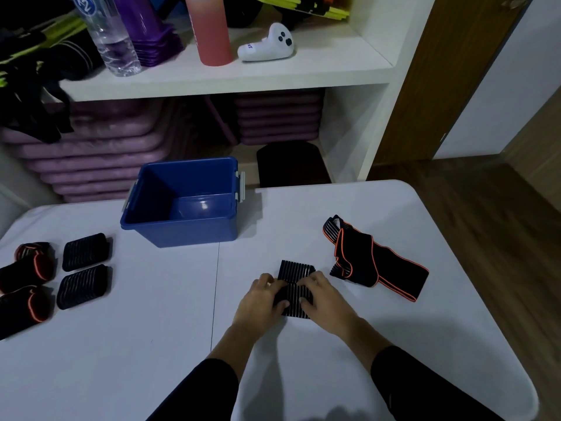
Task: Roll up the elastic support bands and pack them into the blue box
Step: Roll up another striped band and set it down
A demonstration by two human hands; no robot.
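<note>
A black striped elastic band [296,270] lies on the white table [151,344], partly rolled at its near end. My left hand [258,302] grips the roll's left side and my right hand [323,299] grips its right side, thumbs underneath. The open blue box [182,232] stands behind, with nothing visible inside. An unrolled black band with orange trim [376,259] lies crumpled to the right. At the left edge sit two rolled striped bands [85,252] [82,287] and several rolled orange-trimmed bands [27,278].
Behind the table stands a white shelf [230,74] with a water bottle [109,34], purple cones [151,34], a pink bottle [209,28] and a white controller [267,45]. Purple mats [91,153] are stacked below. The table's right edge drops to a wooden floor [485,238].
</note>
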